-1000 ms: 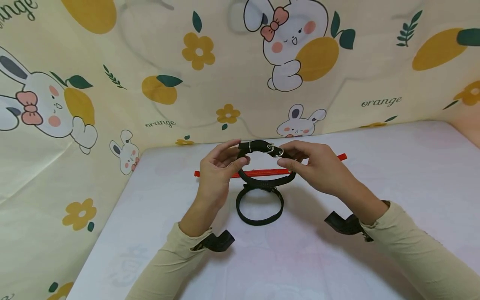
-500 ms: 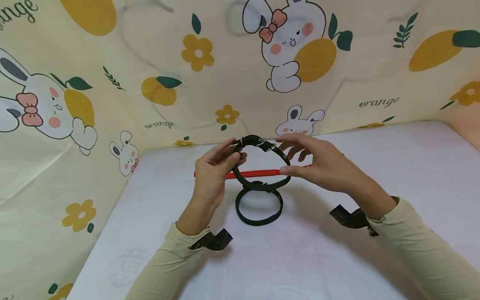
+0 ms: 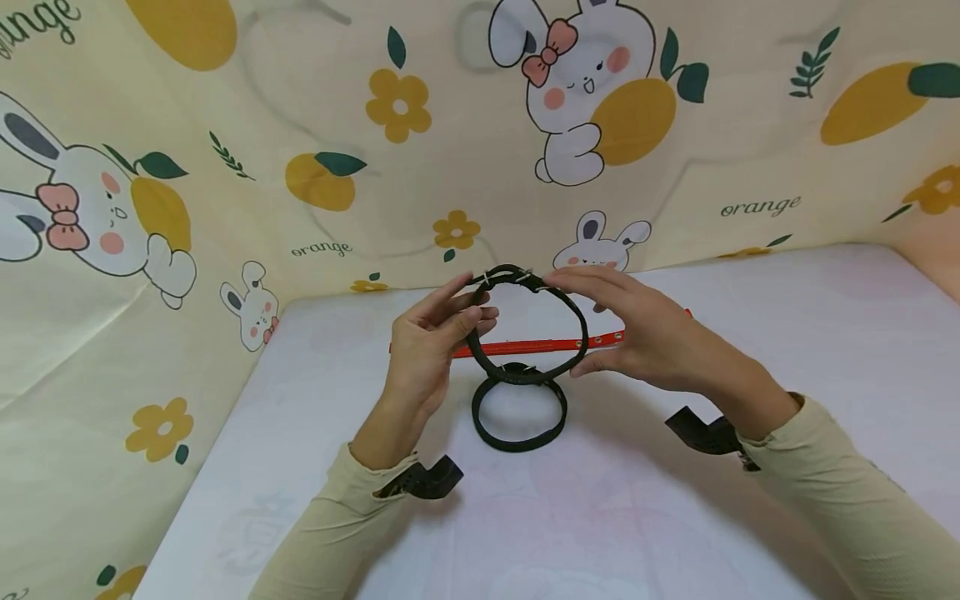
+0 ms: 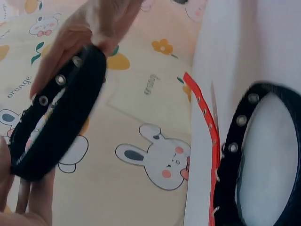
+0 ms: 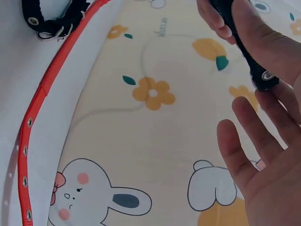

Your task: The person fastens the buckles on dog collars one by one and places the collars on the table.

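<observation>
A black dog collar [image 3: 583, 329], buckled into a ring with metal fittings at its top, is held up above the table. My left hand [image 3: 423, 346] pinches its left side between thumb and fingers. At the other side is my right hand [image 3: 648, 333], its fingers nearly straight at the top by the buckle and its thumb at the lower right edge. In the right wrist view, the right hand [image 5: 270, 157] has its fingers spread by the collar's eyelet [image 5: 267, 75]. The left wrist view shows the collar's eyelets [image 4: 60, 80] along the strap.
A second buckled black collar [image 3: 520, 445] lies on the white table [image 3: 540, 517], below the held one in the head view. Behind it stretches a red collar [image 3: 517, 346] with eyelets, laid out lengthwise. A patterned cloth wall [image 3: 420, 183] rises at the table's back.
The held collar has shifted slightly left and up, and its ring looks rounder and more upright. My right hand has loosened its pinch near the buckle, spreading thumb and fingers apart.
</observation>
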The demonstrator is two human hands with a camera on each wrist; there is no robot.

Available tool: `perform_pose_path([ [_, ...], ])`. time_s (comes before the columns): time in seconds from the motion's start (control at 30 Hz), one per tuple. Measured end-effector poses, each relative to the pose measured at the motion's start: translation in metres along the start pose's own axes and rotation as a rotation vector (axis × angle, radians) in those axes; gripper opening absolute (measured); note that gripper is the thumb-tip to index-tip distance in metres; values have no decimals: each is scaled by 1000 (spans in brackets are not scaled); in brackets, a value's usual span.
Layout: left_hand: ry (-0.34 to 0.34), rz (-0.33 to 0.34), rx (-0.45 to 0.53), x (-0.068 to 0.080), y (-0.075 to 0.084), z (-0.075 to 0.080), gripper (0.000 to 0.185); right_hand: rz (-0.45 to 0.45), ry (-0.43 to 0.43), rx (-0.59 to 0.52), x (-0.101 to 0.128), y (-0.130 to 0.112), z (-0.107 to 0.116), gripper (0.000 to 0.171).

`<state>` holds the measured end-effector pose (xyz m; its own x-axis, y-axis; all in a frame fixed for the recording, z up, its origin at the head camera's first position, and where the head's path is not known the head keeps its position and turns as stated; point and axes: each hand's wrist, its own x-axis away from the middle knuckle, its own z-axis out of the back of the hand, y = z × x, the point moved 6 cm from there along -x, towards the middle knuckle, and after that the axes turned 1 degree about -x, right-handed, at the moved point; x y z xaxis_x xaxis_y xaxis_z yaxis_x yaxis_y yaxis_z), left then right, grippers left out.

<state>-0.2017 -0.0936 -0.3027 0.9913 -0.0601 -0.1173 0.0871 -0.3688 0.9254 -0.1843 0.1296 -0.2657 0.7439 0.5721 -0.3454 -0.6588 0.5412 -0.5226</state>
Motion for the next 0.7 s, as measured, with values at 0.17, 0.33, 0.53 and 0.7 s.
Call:
perform_pose_path([
  [0.17,-100,30,-66,-1,0,-2,49,42,61,-10,2,3,8,99],
  [0.33,-269,49,-200,-4,2,-2,56,66,98,-35,3,6,12,99],
  [0.53,-537,-28,-292,-5,7,-1,93,48,106,-46,3,8,14,97],
  [0.7,-589,-101,-403,-4,8,1,95,-14,80,-54,3,9,13,94],
])
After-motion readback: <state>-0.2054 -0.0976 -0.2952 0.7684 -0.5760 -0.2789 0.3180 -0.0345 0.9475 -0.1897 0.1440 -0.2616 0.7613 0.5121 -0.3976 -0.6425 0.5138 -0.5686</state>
